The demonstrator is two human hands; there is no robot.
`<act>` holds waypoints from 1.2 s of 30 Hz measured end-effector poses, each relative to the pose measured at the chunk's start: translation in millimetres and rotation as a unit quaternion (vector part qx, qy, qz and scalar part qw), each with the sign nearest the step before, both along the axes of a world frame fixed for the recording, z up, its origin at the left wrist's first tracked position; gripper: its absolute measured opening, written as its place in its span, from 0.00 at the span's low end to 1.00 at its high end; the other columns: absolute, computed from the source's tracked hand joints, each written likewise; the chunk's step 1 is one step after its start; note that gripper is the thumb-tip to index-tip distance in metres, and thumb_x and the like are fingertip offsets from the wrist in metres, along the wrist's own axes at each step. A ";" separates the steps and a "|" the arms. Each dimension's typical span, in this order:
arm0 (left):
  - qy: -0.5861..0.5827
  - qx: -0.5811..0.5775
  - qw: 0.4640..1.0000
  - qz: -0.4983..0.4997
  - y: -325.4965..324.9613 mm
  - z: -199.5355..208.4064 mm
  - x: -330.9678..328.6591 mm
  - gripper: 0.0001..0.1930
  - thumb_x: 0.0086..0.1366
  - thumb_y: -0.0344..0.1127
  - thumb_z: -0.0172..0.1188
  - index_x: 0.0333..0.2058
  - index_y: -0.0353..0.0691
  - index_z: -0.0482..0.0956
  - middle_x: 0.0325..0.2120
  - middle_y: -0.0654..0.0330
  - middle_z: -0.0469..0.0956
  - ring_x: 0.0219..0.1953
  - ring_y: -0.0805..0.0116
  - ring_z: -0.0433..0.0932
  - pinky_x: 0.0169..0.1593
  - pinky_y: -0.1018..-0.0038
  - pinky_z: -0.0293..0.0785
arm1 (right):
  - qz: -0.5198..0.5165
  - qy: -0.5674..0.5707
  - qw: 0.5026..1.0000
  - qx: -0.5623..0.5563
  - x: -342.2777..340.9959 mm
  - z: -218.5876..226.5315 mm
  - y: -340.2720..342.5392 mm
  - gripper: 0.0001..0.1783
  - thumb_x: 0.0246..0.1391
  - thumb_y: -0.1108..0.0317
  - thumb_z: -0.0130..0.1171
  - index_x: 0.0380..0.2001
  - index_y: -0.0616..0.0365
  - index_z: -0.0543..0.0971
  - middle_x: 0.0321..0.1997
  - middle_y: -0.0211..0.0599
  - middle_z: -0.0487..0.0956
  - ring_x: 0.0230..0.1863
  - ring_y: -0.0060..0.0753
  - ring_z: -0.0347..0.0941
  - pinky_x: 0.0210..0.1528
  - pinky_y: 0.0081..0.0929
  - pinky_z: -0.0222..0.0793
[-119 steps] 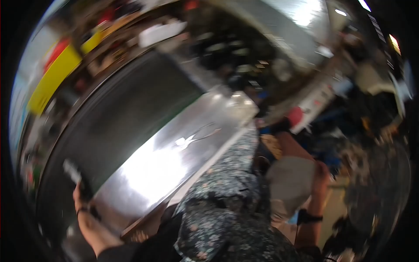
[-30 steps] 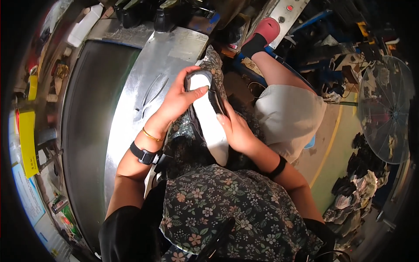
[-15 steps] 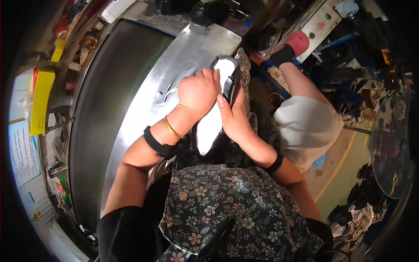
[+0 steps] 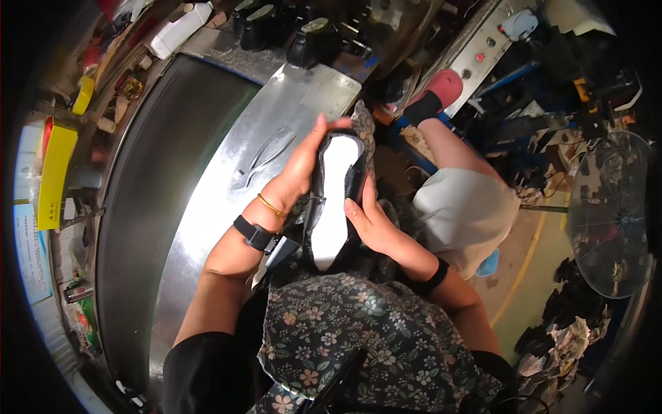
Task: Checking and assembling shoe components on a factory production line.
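Note:
A black shoe [image 4: 336,190] lies sole side up over my lap, its long white insole board facing me and the black upper's edges standing around it. Along its left side, my left hand [image 4: 305,162] holds the shoe, with fingers reaching past its far end. My right hand [image 4: 372,224] grips the opposite side, thumb lying by the white board's edge and the other fingers partly hidden underneath. On the shiny metal table [image 4: 227,165] to the left rests a thin dark looped item [image 4: 267,157], whose kind I cannot make out.
A dark conveyor belt [image 4: 162,179] runs beyond the metal table. Several black shoes on lasts [image 4: 310,43] stand at the far end. A yellow box [image 4: 56,172] is at far left. At right are another person's leg [image 4: 452,148], a fan [image 4: 610,214] and scrap pieces [image 4: 558,345].
My left hand has come off the white board, where it was closed like a fist, and moved to the shoe's left side. The right hand keeps its hold; the whole view has shifted.

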State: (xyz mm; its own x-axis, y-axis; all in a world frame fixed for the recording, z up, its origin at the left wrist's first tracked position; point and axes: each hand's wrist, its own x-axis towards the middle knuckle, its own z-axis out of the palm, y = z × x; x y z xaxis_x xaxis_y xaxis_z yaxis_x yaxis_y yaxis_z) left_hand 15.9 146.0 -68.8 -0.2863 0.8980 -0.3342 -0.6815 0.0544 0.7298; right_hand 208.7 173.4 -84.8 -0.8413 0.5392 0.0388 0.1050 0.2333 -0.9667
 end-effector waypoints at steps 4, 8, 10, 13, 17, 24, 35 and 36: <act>0.097 -0.024 0.992 -0.081 8.1 11.7 6.0 0.27 0.72 0.57 0.47 0.54 0.40 0.75 0.45 0.61 0.77 0.48 0.71 0.74 0.56 0.75 0.69 | -0.084 0.035 0.982 -0.164 -9.6 -3.6 55.3 0.42 0.69 0.37 0.28 0.70 0.63 0.52 0.72 0.48 0.57 0.72 0.39 0.52 0.72 0.32 0.47; 0.366 -0.005 0.925 -0.100 -1.2 5.2 16.7 0.21 0.72 0.41 0.52 0.59 0.37 0.70 0.55 0.59 0.73 0.58 0.71 0.68 0.62 0.74 0.62 | -0.026 0.061 0.953 -0.296 -41.0 31.0 68.3 0.23 0.71 0.57 0.44 0.62 0.58 0.69 0.64 0.36 0.69 0.67 0.29 0.59 0.69 0.29 0.52; 0.304 0.037 0.946 -0.104 2.0 -6.3 14.5 0.22 0.72 0.41 0.52 0.60 0.36 0.69 0.56 0.59 0.71 0.59 0.70 0.67 0.64 0.73 0.59 | -0.006 0.073 0.978 -0.197 -39.1 23.1 72.6 0.19 0.70 0.61 0.45 0.58 0.59 0.72 0.60 0.36 0.71 0.63 0.30 0.63 0.66 0.28 0.56; 0.135 0.050 0.985 -0.097 -4.8 2.8 14.4 0.23 0.73 0.40 0.50 0.62 0.34 0.66 0.58 0.58 0.70 0.62 0.69 0.64 0.67 0.71 0.55 | -0.016 0.085 0.995 -0.049 -43.9 25.6 64.0 0.12 0.67 0.70 0.47 0.48 0.61 0.75 0.52 0.36 0.77 0.55 0.33 0.71 0.60 0.29 0.64; 0.274 0.066 0.954 -0.101 -9.2 4.5 14.2 0.22 0.72 0.39 0.52 0.61 0.37 0.67 0.58 0.57 0.70 0.62 0.67 0.65 0.66 0.71 0.57 | -0.056 0.038 0.997 -0.046 -39.2 26.6 71.6 0.15 0.69 0.68 0.43 0.53 0.60 0.74 0.58 0.36 0.74 0.59 0.32 0.69 0.62 0.29 0.61; 0.358 0.073 0.922 -0.131 -4.4 -5.6 7.0 0.33 0.61 0.37 0.65 0.63 0.37 0.62 0.58 0.55 0.69 0.63 0.66 0.64 0.66 0.70 0.57 | -0.129 0.001 0.991 0.048 -35.4 21.6 48.4 0.19 0.67 0.71 0.44 0.59 0.63 0.69 0.62 0.41 0.71 0.66 0.33 0.63 0.67 0.31 0.56; 0.465 0.055 0.876 -0.110 -9.9 8.1 42.5 0.67 0.32 0.47 0.83 0.68 0.35 0.51 0.63 0.38 0.61 0.68 0.46 0.57 0.68 0.62 0.56 | 0.049 0.175 0.917 -0.355 13.1 20.5 81.9 0.32 0.59 0.64 0.59 0.64 0.63 0.64 0.66 0.41 0.66 0.68 0.35 0.60 0.71 0.34 0.50; 0.581 0.085 0.797 -0.138 -8.8 33.6 53.8 0.64 0.33 0.53 0.82 0.68 0.40 0.54 0.64 0.35 0.57 0.68 0.36 0.53 0.68 0.53 0.53 | 0.071 0.222 0.882 -0.409 24.7 42.7 85.5 0.35 0.58 0.56 0.60 0.62 0.65 0.65 0.65 0.42 0.67 0.68 0.35 0.61 0.71 0.34 0.50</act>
